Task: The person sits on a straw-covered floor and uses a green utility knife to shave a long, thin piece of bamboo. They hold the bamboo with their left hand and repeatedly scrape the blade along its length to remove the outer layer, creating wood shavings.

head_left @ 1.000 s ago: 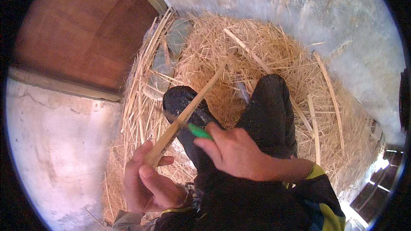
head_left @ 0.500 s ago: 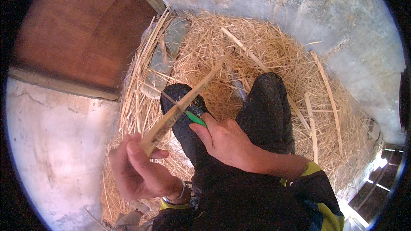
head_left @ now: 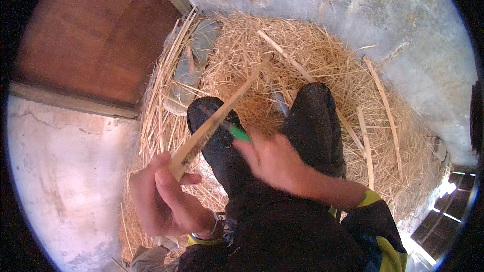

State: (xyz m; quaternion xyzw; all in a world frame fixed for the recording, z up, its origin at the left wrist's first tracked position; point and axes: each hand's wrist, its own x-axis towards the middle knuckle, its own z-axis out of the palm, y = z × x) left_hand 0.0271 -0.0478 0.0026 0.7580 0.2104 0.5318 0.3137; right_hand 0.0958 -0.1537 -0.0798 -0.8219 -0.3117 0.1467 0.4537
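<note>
A long pale strip of split bamboo or wood slants from lower left to upper right above my knees. My left hand grips its near end between thumb and fingers. In my closed right hand, slightly blurred by motion, is a green-handled knife. Its thin blade crosses the strip near mid-length; whether it touches the strip I cannot tell. Dark trousered knees stand on both sides of the strip's far half.
Straw and shavings cover the floor around my legs. Several loose strips lie on it, one long strip at the right. Longer slats are heaped at the left beside a brown door panel. Weathered walls rise behind and at both sides.
My right hand and the knife have moved a little to the right and away from me. My left hand and the strip have stayed nearly in place.
</note>
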